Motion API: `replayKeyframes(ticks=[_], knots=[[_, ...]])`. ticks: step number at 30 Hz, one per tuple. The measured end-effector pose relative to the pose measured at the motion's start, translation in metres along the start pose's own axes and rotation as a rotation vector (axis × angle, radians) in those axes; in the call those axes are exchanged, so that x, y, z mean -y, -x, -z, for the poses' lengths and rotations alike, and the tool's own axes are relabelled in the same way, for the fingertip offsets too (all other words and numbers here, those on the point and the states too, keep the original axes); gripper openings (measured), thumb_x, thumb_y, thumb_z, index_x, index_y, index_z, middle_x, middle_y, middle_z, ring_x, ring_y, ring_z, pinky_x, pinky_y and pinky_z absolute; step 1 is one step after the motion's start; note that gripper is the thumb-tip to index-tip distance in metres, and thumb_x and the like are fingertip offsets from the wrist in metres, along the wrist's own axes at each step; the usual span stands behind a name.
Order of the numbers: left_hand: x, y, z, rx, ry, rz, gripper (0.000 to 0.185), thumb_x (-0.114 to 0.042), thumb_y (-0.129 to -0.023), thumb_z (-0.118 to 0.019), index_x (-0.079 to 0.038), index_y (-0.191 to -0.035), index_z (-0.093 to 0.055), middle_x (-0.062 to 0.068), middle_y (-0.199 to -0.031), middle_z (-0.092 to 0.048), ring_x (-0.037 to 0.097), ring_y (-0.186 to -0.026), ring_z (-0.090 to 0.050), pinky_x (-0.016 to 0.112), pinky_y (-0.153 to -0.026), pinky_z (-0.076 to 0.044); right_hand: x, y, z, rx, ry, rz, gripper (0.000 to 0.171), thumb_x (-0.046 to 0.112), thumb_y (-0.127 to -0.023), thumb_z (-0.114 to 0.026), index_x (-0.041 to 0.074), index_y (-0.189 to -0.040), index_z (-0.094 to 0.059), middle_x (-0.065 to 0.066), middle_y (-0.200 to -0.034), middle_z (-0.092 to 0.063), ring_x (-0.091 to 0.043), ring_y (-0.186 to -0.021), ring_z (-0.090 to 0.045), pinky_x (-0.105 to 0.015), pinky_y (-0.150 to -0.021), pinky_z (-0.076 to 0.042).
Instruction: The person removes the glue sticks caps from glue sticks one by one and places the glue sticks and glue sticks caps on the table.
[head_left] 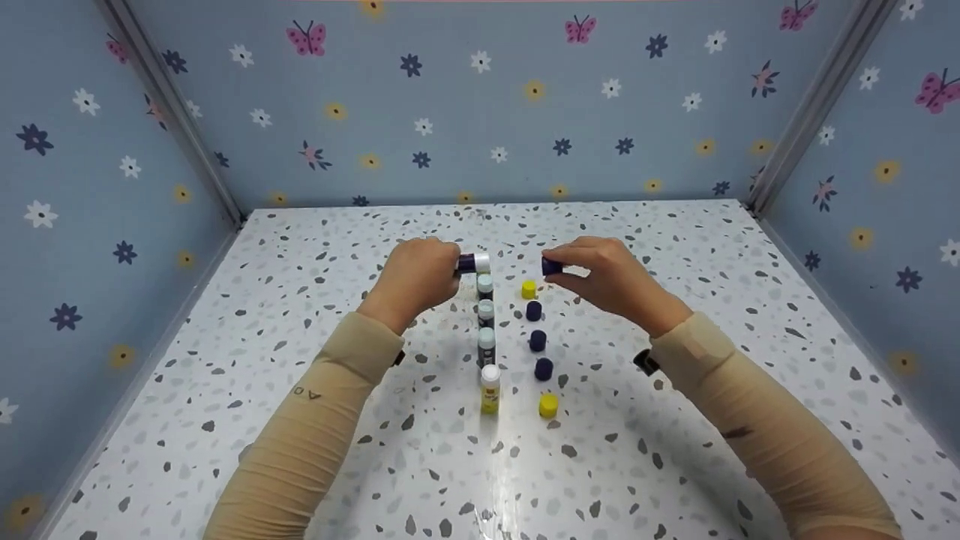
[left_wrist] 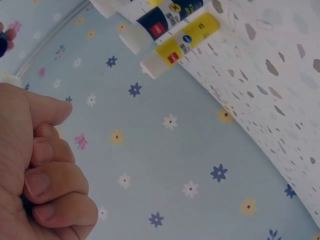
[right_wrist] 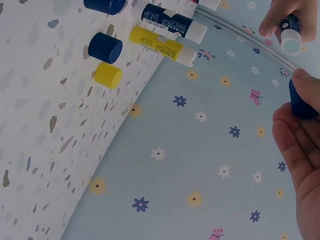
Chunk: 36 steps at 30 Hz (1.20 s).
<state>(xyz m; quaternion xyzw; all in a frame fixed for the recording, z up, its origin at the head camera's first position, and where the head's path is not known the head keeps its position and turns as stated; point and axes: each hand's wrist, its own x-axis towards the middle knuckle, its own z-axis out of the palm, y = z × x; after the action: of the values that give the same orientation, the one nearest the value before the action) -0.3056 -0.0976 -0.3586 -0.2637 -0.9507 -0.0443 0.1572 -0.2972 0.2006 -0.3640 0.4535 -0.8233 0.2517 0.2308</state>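
My left hand (head_left: 417, 276) grips an uncapped dark blue glue stick (head_left: 474, 263) held sideways above the table, its white end pointing right; the same glue stick (right_wrist: 289, 31) shows in the right wrist view. My right hand (head_left: 596, 276) pinches a dark blue cap (head_left: 552, 266) between thumb and fingers, a short gap from the stick; this cap (right_wrist: 301, 102) also appears in the right wrist view. Below stands a row of uncapped glue sticks (head_left: 486, 330), the nearest one yellow (head_left: 490, 389). Beside it lies a row of loose caps (head_left: 538, 341), blue and yellow.
The speckled white table (head_left: 675, 420) is walled on three sides by blue panels with flowers and butterflies (head_left: 480, 105). A yellow cap (head_left: 548, 406) is the nearest loose piece. A metal corner rail (head_left: 817, 97) rises at the back right.
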Motion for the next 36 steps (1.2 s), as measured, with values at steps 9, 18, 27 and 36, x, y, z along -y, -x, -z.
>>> replayKeyframes(ticks=[9,18,27,36], knots=[[0.004,0.001,-0.003,0.007,0.008,0.015,0.012,-0.011,-0.098,-0.070,0.000,-0.097,-0.075,0.016,-0.085,-0.077,0.036,-0.075,-0.073,0.051,-0.072,-0.062,0.001,-0.001,-0.002,0.012,-0.008,-0.022,0.032,-0.001,-0.094,-0.083,-0.003,-0.125,-0.079,-0.020,-0.110,-0.081,-0.033,-0.096,-0.080,-0.044,-0.080,-0.067],[0.006,-0.001,-0.008,-0.012,0.033,0.027,0.014,-0.012,-0.100,-0.071,0.002,-0.099,-0.075,0.017,-0.087,-0.078,0.035,-0.075,-0.074,0.049,-0.073,-0.063,-0.004,-0.004,-0.004,-0.009,0.013,-0.031,0.031,0.003,-0.095,-0.083,-0.002,-0.125,-0.079,-0.022,-0.110,-0.080,-0.035,-0.097,-0.079,-0.045,-0.080,-0.067],[0.008,-0.004,-0.016,-0.005,0.186,0.106,0.017,-0.014,-0.103,-0.069,0.001,-0.097,-0.073,0.018,-0.088,-0.077,0.030,-0.072,-0.066,0.046,-0.073,-0.059,-0.015,-0.013,-0.007,0.038,0.039,-0.157,0.035,0.012,-0.103,-0.077,0.001,-0.135,-0.074,-0.022,-0.116,-0.077,-0.036,-0.104,-0.076,-0.047,-0.090,-0.064],[0.015,-0.008,-0.024,-0.001,0.406,0.198,0.026,-0.020,-0.108,-0.063,-0.006,-0.086,-0.063,0.011,-0.078,-0.063,0.024,-0.068,-0.051,0.038,-0.068,-0.044,-0.031,-0.025,-0.014,0.171,0.054,-0.303,0.040,0.011,-0.109,-0.062,-0.003,-0.146,-0.064,-0.023,-0.125,-0.073,-0.038,-0.112,-0.073,-0.052,-0.100,-0.059]])
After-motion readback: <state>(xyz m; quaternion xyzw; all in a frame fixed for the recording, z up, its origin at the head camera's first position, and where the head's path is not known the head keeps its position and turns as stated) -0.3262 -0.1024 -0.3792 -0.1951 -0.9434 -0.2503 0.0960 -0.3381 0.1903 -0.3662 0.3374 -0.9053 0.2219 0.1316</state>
